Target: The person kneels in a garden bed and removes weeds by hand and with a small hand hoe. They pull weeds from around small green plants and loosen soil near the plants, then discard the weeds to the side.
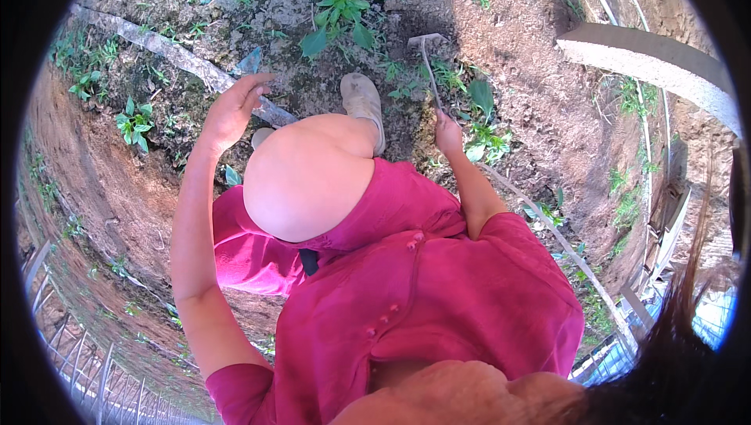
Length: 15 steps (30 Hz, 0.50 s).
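Observation:
My right hand (449, 133) grips the handle of a small hand hoe (432, 73). The hoe's metal head (428, 39) is on or just above the dark soil (405, 20), beside low green weeds (450, 77). My left hand (234, 109) is held out past my bent knee, with its fingers extended and nothing seen in it. Below it lies a long grey strip (170, 52) across the ground; I cannot tell its material. A torn blue scrap (249, 61) rests near those fingers. A broad-leaved green plant (342, 8) grows ahead of my shoe (359, 94).
Another leafy plant (488, 142) stands close to my right hand. Small seedlings (135, 124) grow to the left. A thin pale pole (557, 237) runs along my right side. Farther right is a thick grey block-like beam (651, 61). Thin upright stakes (102, 378) show at lower left.

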Each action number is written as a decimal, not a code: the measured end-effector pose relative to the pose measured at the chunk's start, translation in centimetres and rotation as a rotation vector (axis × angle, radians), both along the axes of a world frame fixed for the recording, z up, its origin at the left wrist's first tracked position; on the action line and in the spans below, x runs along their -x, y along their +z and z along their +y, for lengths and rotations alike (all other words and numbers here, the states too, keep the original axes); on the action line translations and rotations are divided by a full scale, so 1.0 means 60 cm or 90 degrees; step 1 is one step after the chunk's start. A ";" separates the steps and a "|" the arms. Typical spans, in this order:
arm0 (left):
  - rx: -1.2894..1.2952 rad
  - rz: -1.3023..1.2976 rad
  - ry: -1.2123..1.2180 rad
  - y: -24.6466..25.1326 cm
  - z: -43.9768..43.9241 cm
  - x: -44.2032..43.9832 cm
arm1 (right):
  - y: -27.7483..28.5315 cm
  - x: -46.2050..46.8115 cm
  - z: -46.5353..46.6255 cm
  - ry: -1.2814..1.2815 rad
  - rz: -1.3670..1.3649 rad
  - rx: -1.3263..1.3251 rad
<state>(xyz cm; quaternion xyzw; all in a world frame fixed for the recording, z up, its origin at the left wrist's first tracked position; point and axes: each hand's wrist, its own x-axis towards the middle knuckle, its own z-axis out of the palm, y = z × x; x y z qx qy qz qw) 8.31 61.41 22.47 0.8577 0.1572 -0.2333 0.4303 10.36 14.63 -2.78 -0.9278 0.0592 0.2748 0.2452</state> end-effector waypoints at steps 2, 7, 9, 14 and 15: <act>-0.035 -0.028 0.010 0.031 0.007 0.017 | 0.008 0.031 -0.010 -0.022 0.013 0.005; -0.042 -0.007 -0.004 0.044 0.005 0.027 | 0.085 -0.016 0.035 -0.105 -0.075 -0.023; -0.056 -0.028 -0.036 0.035 -0.001 0.019 | 0.120 -0.069 0.055 -0.093 -0.115 -0.044; 0.069 -0.130 -0.039 0.034 -0.007 -0.001 | 0.130 -0.062 0.028 0.011 -0.062 0.099; 0.058 -0.147 -0.024 0.040 -0.007 0.002 | 0.118 -0.049 0.010 0.037 0.014 0.137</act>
